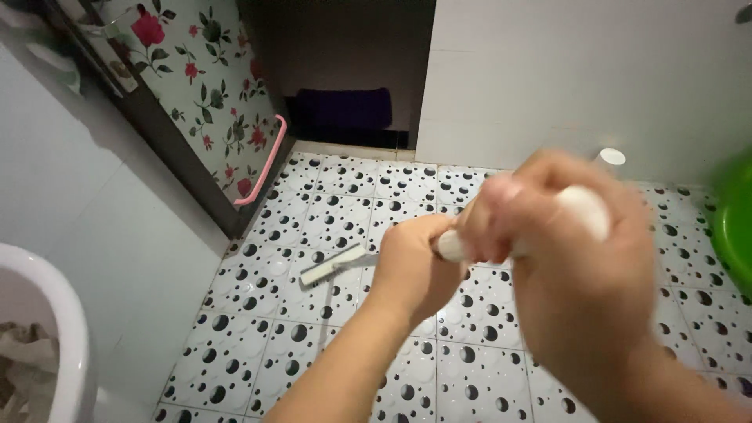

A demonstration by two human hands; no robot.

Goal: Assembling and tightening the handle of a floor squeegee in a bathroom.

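Bathroom floor [329, 352] is all white tiles with black bubble dots, flowery door at 10 o'clock, green basin [736, 223] at 3. You've got both fists clenched round the white handle [583, 210]: left hand [411, 266] lower down the shaft, right hand [564, 274] near the top. The scrubber head [333, 266] sits flat on the tiles at about 11 o'clock from your left hand. It's blurry, so I'm only guessing it's a brush or squeegee. Keep that head flat, push from the lower hand, steer with the upper.
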